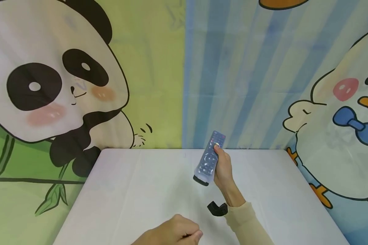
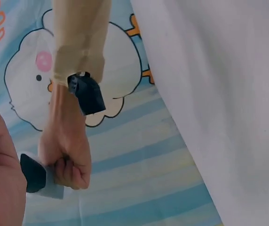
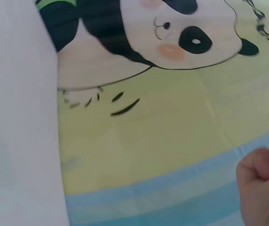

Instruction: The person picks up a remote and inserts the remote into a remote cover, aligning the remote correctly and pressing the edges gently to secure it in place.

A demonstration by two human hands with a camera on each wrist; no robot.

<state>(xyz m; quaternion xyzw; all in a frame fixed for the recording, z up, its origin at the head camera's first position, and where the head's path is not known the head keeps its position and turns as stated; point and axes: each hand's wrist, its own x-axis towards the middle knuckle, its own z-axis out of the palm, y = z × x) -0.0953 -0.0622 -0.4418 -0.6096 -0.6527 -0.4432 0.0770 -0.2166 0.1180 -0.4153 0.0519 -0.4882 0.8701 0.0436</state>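
My right hand (image 1: pixel 224 168) grips a remote control (image 1: pixel 209 160) in a bluish, glossy clear sleeve, holding it up over the far part of the table. The thumb lies on its button face; its black lower end tilts toward me. In the left wrist view, the right hand (image 2: pixel 66 157) has its fingers curled round the remote (image 2: pixel 54 189). The right wrist view shows part of the right hand (image 3: pixel 264 186), with the remote out of sight. Near the front, my left hand (image 1: pixel 176 231) is curled into a loose fist, with nothing visible in it, apart from the remote.
A white-covered table (image 1: pixel 135 190) lies below both hands. Behind it hangs a cloth backdrop (image 1: pixel 153 68) with a panda on the left and a white duck on the right. A black wrist camera (image 1: pixel 217 208) sticks out from the right sleeve (image 1: pixel 245 221).
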